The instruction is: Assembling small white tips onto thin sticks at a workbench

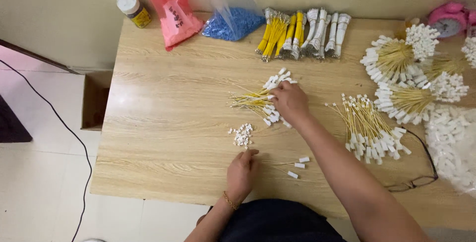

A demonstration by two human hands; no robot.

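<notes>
Right hand (289,101) rests curled on a loose pile of yellow wires with white connectors (258,99), mid-table, fingers gripping some. Left hand (242,171) lies loosely curled on the wooden table (163,138), holding nothing, just below a small heap of white connectors (242,135). Clear bag (233,21) at the far edge holds blue beads.

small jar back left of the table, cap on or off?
On. The small jar stands upright at the table's back left corner, beside the pink bag, with its white cap seated on top. Contents: cannot tell.
</notes>
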